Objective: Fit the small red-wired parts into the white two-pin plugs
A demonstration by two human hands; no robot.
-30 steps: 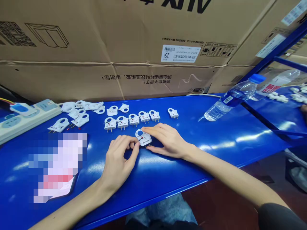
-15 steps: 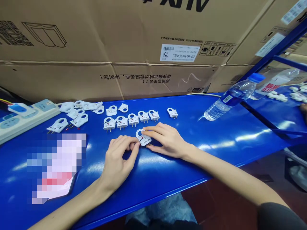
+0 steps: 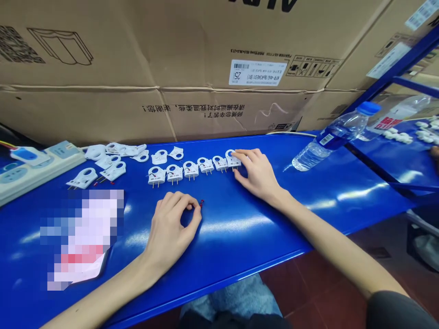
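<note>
The gap that counts is the one between your two hands. Your right hand (image 3: pixel 259 178) has hold of a white plastic plug housing (image 3: pixel 232 161), with a round ring at one end and metal prongs at the other: forefinger on its upper part, thumb down by the prongs. Take that housing as your landmark. Its long axis runs away from you, ring toward the far side, prongs toward your body. Your left hand (image 3: pixel 173 226) is to the left of the housing and closer to you, well apart from it, thumb and forefinger pinched together. At those tips sits a tiny red-and-dark component (image 3: pixel 201 203), apparently gripped; it is too small to tell which way its axis lies.

Just left of the housing, five similar white plug housings (image 3: pixel 191 173) stand in a line, prongs your way; whether the nearest touches it, you cannot tell. Farther left are a heap of loose white plastic shells (image 3: pixel 126 151) and a long white power strip (image 3: pixel 37 168). All rest on a glossy blue tabletop (image 3: pixel 260 240). To the housing's right, well apart, a clear plastic water bottle with a blue cap (image 3: pixel 329 140) leans over. Behind it rises a brown cardboard carton (image 3: pixel 192 55).
</note>
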